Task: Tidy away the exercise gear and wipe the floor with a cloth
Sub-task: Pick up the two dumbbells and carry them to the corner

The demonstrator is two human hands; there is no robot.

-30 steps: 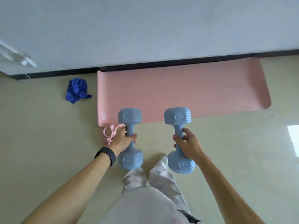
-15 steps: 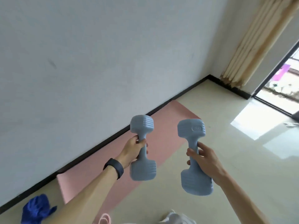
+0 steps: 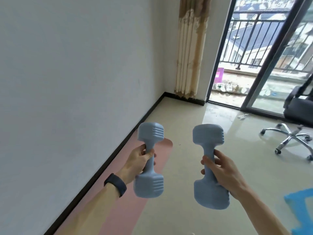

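My left hand (image 3: 138, 162) grips the handle of a pale blue dumbbell (image 3: 149, 184), held upright in the air above the pink exercise mat (image 3: 125, 206). My right hand (image 3: 221, 173) grips a second pale blue dumbbell (image 3: 208, 135) by its handle, also upright and off the floor. The mat lies flat along the black skirting of the white wall. The blue cloth and the pink band are out of view.
A black office chair (image 3: 293, 134) on a chrome wheeled base stands at the right. A blue foam piece (image 3: 299, 206) lies at the lower right. A curtain (image 3: 191, 48) hangs in the corner beside an open balcony door (image 3: 225, 68). Glossy tiled floor spreads ahead.
Both dumbbells have come up off the floor in my hands, and my view has swung up and right from the mat toward the balcony door. The cloth and band left the view.
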